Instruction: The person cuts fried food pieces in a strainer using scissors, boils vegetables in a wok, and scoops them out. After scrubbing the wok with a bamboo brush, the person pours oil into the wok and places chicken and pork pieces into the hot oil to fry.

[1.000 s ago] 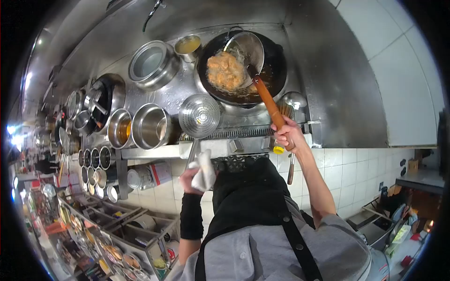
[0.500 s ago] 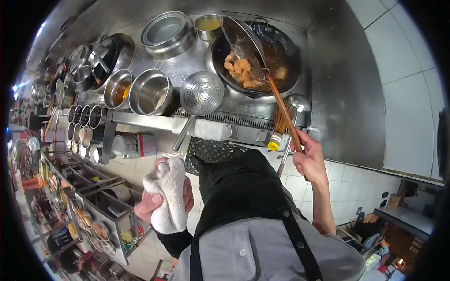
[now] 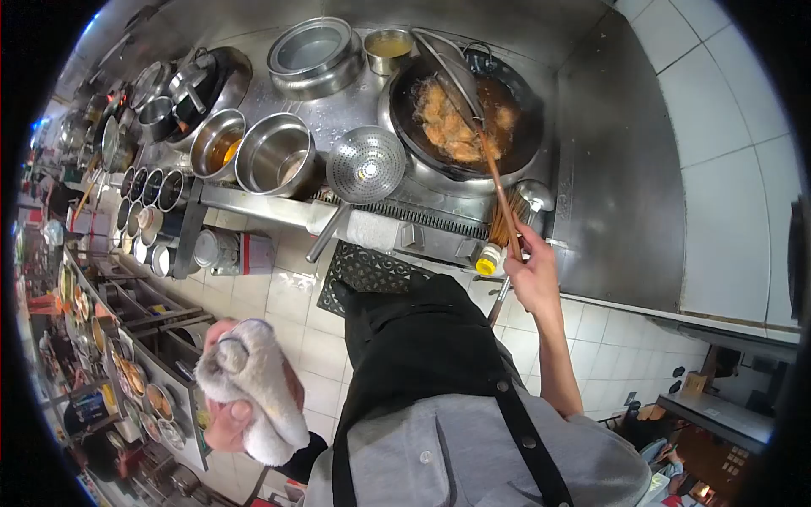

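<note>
My left hand (image 3: 226, 427) is closed around a bunched white towel (image 3: 266, 397), held out over the floor at the lower left. In my right hand (image 3: 536, 275) is the long wooden handle (image 3: 497, 173) of a wire strainer (image 3: 456, 80). The strainer's round head is tilted over the black wok (image 3: 530, 148), above the dark oil. Golden-brown battered pieces (image 3: 452, 131) lie in the wok beside and partly behind the strainer. Exactly what food they are, I cannot tell.
Left of the wok, a perforated ladle (image 3: 365, 160) rests with its handle over the stove edge. Steel pots (image 3: 274, 156) and a lidded pot (image 3: 312, 63) stand farther left. A bamboo brush (image 3: 500, 226), yellow-capped bottle (image 3: 487, 260) and steel ladle (image 3: 534, 196) sit near my right hand.
My left hand has moved down and left with the towel. My right hand has shifted slightly left and up with the strainer. The battered pieces appear more spread out in the wok.
</note>
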`<action>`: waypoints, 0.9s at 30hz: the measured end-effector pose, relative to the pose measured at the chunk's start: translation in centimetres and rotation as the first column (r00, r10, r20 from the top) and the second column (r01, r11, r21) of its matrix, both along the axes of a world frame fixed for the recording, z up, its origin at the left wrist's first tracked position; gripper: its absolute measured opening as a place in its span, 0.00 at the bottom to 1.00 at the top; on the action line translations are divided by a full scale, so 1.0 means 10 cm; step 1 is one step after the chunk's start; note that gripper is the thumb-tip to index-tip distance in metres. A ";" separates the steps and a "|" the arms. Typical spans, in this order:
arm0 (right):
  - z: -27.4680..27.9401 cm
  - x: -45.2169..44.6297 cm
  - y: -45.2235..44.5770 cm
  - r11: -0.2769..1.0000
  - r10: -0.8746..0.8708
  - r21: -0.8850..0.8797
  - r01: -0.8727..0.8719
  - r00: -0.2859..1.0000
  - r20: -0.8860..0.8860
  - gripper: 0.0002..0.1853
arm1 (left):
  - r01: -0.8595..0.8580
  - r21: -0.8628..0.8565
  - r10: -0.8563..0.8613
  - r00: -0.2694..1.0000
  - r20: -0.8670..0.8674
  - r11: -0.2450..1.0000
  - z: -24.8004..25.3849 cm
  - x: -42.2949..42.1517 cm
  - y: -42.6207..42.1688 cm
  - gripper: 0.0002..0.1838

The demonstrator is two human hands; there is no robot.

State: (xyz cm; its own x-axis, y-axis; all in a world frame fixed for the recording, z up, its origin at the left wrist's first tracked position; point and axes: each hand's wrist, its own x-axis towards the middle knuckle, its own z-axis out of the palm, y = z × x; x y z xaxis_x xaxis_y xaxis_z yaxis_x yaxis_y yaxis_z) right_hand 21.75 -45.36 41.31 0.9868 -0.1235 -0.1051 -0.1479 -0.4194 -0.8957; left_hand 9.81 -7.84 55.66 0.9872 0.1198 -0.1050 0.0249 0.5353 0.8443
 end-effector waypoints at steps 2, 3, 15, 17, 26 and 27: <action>-0.03 0.04 -0.01 0.998 -0.030 0.046 0.033 0.998 -0.057 0.36 | -0.090 0.042 0.090 0.996 0.008 0.995 -0.01 -0.10 0.07 0.52; -0.13 0.16 -0.04 0.999 -0.026 0.044 0.030 0.995 -0.092 0.35 | -0.118 0.060 0.118 0.993 0.005 0.991 0.00 -0.12 0.09 0.52; -0.25 0.46 0.15 0.974 -0.118 0.167 0.155 0.970 -0.213 0.29 | -0.521 0.277 0.567 0.815 -0.122 0.808 -0.31 -0.54 0.76 0.38; -0.28 0.42 0.38 0.988 -0.144 0.035 0.151 0.979 -0.145 0.32 | -0.581 0.263 0.633 0.747 -0.202 0.770 -0.30 -0.51 0.93 0.24; -1.38 0.75 1.05 0.448 0.071 -0.883 0.140 0.979 0.191 0.33 | -0.654 -0.083 0.609 0.738 -0.292 0.752 -0.67 -1.07 2.44 0.24; -0.90 0.71 1.62 0.449 -0.100 -0.888 0.100 0.993 0.061 0.32 | -0.721 -0.041 0.681 0.670 -0.294 0.692 -0.72 -1.16 2.59 0.25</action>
